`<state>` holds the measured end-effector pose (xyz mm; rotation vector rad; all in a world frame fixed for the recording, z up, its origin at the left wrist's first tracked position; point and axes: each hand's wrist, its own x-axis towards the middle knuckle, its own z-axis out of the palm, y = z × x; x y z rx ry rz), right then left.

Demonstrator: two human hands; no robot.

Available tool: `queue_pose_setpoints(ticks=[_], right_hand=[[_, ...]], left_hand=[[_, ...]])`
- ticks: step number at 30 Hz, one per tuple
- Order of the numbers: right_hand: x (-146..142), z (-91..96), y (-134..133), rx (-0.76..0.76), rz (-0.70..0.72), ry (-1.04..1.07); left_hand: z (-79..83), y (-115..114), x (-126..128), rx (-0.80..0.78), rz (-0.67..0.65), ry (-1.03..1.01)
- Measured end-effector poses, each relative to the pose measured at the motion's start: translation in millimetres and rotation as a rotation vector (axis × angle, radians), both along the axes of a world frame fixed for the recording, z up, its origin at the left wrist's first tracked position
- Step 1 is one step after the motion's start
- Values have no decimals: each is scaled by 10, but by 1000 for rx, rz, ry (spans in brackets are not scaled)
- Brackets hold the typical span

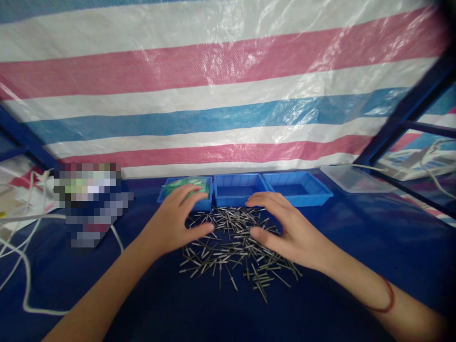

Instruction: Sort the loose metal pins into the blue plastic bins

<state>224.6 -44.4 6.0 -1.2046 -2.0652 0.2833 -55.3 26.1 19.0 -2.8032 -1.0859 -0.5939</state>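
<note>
I have my left hand [173, 221] and right hand [292, 232] spread, released, either side of metal pins [228, 256] on the blue bench [153, 304]; striped sheeting [213, 104] hangs behind.

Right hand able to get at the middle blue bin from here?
Probably yes: the right hand looks free and close to the open-topped middle blue bin, with only low-lying metal pins in front of it.

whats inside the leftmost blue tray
The leftmost blue tray holds green plastic packaging with paler patches. The left hand blocks part of the view into it, and whatever lies beneath the packaging is covered and cannot be seen.
</note>
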Motion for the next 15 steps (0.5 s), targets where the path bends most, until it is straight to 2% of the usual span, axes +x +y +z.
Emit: queue_pose_setpoints(ticks=[2,4,8,11,15], right_hand=[[119,-67,-120,-12,42,-194],[248,-189,-227,-59,45,-337],[430,-421,-307,-147,54,-456],[442,-484,-260,-204,64,-461],[353,-467,-166,-211,104,-448]], left_hand=[[-94,-191,-55,-107,-72,129],[-235,-306,-163,-193,-53,192],[-446,-339,-315,-281,-2,222],[-472,-314,-283,-286,33,224],[-453,-318,-155,-298,6,211]])
